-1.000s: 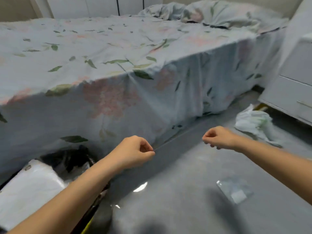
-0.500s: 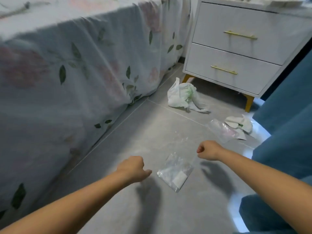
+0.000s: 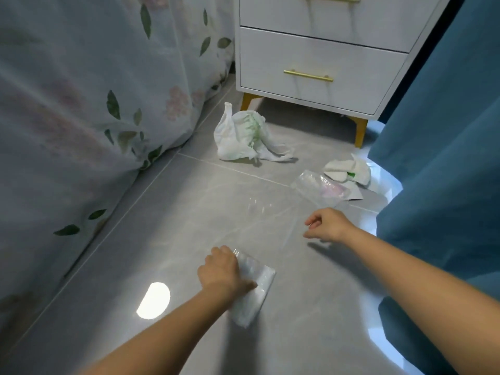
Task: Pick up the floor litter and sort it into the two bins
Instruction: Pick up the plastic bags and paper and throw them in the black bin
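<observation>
L hand [image 3: 220,272] pinching clear packet [image 3: 253,286] off floor to lift; R hand [image 3: 326,224], 2 o'clock, loosely curled, empty.

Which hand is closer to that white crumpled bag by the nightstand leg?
Right. The right hand hovers nearer the white crumpled bag; the left hand is farther back, on the clear packet.

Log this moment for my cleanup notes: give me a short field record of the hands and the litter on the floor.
left hand: on the clear plastic packet, apparently gripping it
right hand: loosely curled, holding nothing
white plastic bag: crumpled, in front of the nightstand
clear wrapper: flat on the tiles
white crumpled paper: beside the blue curtain
bins: not visible
</observation>
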A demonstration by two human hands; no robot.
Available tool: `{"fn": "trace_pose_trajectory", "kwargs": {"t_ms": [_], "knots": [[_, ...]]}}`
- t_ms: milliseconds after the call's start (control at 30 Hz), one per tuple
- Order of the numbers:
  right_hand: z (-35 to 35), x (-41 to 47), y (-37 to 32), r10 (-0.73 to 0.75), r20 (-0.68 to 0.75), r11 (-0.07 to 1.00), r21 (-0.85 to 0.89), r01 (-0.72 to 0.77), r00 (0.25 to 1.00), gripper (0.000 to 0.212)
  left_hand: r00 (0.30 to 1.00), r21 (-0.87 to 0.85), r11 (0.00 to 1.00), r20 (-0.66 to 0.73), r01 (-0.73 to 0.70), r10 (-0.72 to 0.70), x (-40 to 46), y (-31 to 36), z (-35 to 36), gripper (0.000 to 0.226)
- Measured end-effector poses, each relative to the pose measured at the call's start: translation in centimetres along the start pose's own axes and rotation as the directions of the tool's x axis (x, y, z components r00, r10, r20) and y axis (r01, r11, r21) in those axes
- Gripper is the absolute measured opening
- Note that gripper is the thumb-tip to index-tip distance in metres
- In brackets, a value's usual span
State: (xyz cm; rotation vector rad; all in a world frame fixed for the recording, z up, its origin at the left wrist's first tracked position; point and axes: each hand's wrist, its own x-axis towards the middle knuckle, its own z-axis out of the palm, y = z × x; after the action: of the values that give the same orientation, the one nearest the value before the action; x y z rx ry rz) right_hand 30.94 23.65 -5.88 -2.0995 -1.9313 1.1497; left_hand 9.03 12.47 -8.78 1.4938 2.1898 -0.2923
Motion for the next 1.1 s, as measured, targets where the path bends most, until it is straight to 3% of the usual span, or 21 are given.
{"fn": "trace_pose_trajectory", "kwargs": {"t_ms": [133, 267, 400, 500, 667, 833, 933, 1033, 1100], "knots": [[-0.3, 2.2, 1.1, 0.040, -0.130, 0.999, 0.038, -0.035, 0.991, 0.035, 0.999, -0.136, 0.991, 0.037, 0.007, -0.002, 0.7, -1.1, 0.6, 0.080], [-0.7, 4.6, 2.1, 0.042, -0.347, 0.999, 0.036, -0.032, 0.937, 0.047, 0.994, -0.185, 0.983, 0.112, 0.007, 0.014, 1.8, -2.4, 0.5, 0.062], [-2.5, 8.0, 1.9, 0.142, -0.475, 0.949, 0.315, 0.017, 0.869, 0.055, 0.997, -0.173, 0.985, 0.083, 0.012, 0.003, 2.4, -2.9, 0.7, 0.064], [-4.2, 10.6, 2.0, 0.131, -0.492, 0.942, 0.332, 0.046, 0.861, 0.054, 0.999, -0.207, 0.978, 0.052, -0.004, 0.015, 2.6, -2.7, 1.5, 0.061], [-4.6, 12.6, 3.1, 0.150, -0.379, 0.983, -0.037, -0.177, 0.913, 0.054, 0.998, -0.222, 0.974, 0.037, -0.049, 0.059, 2.9, -2.1, 1.6, 0.059], [-3.5, 12.0, 3.2, 0.174, -0.391, 0.949, -0.180, -0.260, 0.904, 0.054, 0.996, -0.233, 0.971, 0.057, -0.047, 0.062, 3.3, -2.2, 1.6, 0.058], [-3.3, 11.2, 2.9, 0.138, -0.373, 0.967, -0.148, -0.206, 0.917, 0.024, 0.997, -0.243, 0.969, 0.047, -0.045, 0.058, 3.5, -2.4, 1.8, 0.060], [-3.1, 9.8, 2.2, 0.072, -0.323, 0.997, 0.031, -0.066, 0.944, 0.036, 0.998, -0.233, 0.972, 0.027, -0.043, 0.050, 3.1, -2.1, 1.6, 0.059], [-2.7, 8.6, 1.1, 0.057, -0.304, 0.984, 0.176, -0.003, 0.951, 0.027, 0.999, -0.236, 0.971, 0.026, -0.040, 0.048, 2.7, -2.0, 1.2, 0.058]]}}
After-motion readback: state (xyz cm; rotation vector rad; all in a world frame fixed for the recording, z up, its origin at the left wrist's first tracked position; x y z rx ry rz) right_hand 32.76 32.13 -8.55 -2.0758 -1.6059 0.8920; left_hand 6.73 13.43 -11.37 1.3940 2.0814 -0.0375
